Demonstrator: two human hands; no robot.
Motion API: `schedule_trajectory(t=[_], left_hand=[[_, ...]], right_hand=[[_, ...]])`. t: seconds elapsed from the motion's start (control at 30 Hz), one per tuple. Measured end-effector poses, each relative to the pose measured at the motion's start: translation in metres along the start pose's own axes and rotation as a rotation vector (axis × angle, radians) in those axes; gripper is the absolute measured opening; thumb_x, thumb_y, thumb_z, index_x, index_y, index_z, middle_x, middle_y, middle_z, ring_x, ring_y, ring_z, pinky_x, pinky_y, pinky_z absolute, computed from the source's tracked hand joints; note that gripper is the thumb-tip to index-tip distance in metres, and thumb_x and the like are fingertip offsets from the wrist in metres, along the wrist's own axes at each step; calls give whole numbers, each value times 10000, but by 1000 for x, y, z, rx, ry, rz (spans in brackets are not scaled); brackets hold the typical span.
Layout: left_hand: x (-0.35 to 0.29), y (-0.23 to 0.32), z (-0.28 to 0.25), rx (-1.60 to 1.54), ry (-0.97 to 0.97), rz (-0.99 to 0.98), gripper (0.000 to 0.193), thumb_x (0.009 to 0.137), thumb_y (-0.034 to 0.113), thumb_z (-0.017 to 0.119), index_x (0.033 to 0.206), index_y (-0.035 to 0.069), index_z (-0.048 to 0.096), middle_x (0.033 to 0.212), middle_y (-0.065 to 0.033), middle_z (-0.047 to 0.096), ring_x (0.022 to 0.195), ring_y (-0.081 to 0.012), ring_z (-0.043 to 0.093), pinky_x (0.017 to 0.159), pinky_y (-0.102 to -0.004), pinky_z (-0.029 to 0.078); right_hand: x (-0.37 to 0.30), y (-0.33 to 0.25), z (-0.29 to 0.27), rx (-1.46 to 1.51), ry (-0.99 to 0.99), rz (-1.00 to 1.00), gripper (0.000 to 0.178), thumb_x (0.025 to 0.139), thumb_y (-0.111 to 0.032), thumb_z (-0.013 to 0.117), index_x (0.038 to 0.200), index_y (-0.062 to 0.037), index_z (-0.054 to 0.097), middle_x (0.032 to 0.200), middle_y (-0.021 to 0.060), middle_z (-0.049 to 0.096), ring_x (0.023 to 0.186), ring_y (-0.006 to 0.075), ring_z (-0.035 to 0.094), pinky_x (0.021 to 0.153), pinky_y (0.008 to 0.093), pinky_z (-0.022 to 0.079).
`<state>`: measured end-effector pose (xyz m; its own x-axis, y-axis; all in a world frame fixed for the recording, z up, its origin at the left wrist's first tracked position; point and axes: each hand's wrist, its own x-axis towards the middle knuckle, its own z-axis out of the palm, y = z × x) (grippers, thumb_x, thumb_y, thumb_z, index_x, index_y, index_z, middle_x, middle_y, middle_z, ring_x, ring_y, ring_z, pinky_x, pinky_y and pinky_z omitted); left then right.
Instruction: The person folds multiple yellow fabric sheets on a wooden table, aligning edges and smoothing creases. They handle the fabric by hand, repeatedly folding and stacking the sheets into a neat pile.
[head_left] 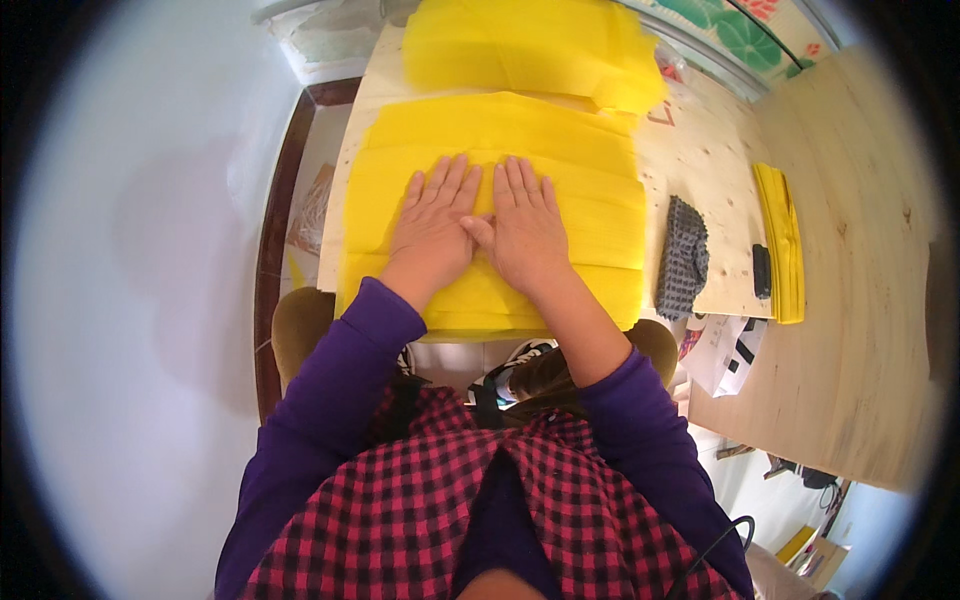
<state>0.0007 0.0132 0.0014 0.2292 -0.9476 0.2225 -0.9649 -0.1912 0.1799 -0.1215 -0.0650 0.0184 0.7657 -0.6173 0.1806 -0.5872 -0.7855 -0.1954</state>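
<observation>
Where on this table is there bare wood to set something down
Bare wood shows between the yellow sheets and the folded yellow stack, above the grey mesh piece. The wide board right of that stack is bare too. Under both hands it's fully covered.

grey knitted cloth beside folded yellow stack — on wooden table.

The person wears long purple sleeves under a red-and-black checked top; black straps cross the chest, and both hands are bare.
</observation>
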Motion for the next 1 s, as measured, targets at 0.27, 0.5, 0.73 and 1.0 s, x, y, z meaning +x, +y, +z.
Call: schedule_trajectory(t=[0.27,0.5,0.73,1.0], left_hand=[[0,2,-3,-26,11,6,579,955,374,433,1442,75,343,1527,-98,286,1425,-238,218,1162,-432,125],[-2,3,-3,32,38,33,590,956,383,434,1449,76,331,1530,-101,280,1424,-247,219,1161,-434,130],[0,3,-5,52,-13,15,601,957,397,427,1455,77,320,1523,-110,293,1420,-254,232,1156,-437,146],[0,4,-4,87,-34,22,608,960,423,416,1454,81,324,1515,-113,311,1411,-246,257,1154,-428,152]], right_hand=[[-25,38,-13,-32,-13,111,785,918,-527,451,1433,42,287,1518,195,262,1437,288,186,1164,444,130],[-29,68,-16,-41,-19,139,819,916,-565,431,1438,46,274,1519,196,263,1434,288,197,1168,426,136],[-24,57,-27,-30,-31,153,822,925,-567,408,1436,61,264,1511,213,268,1428,303,210,1162,435,154],[-5,45,-13,47,-102,121,768,939,-496,434,1442,56,256,1520,213,246,1431,306,200,1164,432,151]])
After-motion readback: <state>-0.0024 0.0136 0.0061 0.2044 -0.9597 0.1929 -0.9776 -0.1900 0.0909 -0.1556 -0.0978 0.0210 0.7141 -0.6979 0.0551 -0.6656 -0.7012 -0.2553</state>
